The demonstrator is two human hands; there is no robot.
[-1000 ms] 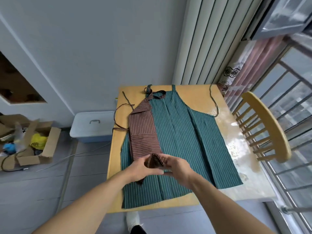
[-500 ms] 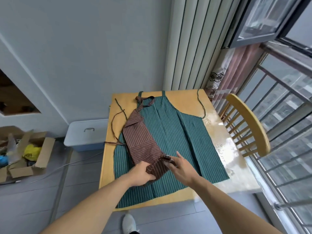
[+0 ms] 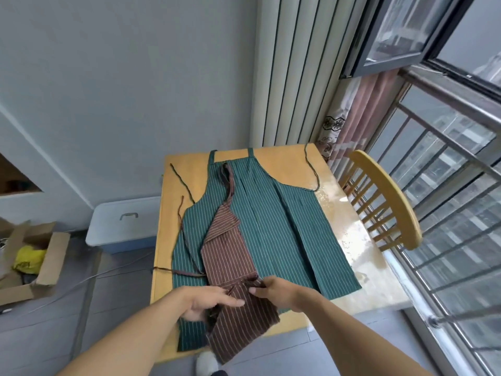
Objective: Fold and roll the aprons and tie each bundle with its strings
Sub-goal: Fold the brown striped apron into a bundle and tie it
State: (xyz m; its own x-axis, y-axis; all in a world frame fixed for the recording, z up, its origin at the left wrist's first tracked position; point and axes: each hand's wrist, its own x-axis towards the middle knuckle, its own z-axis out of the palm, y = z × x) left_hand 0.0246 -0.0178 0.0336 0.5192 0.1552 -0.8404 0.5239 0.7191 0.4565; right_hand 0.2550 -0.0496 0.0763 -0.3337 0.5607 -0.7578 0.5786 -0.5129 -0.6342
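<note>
A green striped apron (image 3: 284, 226) lies spread flat on the wooden table (image 3: 287, 164). On top of it lies a brown striped apron (image 3: 227, 256), folded into a long narrow strip; its near end hangs over the table's front edge. My left hand (image 3: 208, 302) grips the strip's left side near that edge, fingers over the cloth. My right hand (image 3: 276, 291) pinches the strip's right side just beside it. The brown strings (image 3: 180, 221) trail off to the left over the table, and a green string (image 3: 311, 169) curls at the far right.
A wooden chair (image 3: 390, 202) stands close against the table's right side, with a window railing (image 3: 447, 213) behind it. Left of the table, on the floor, are a pale lidded plastic box (image 3: 122, 226) and an open cardboard box (image 3: 51, 256).
The bunched near end of the brown apron has opened out. The strip now reaches toward me and hangs over the front edge, with both hands lower and closer to me.
</note>
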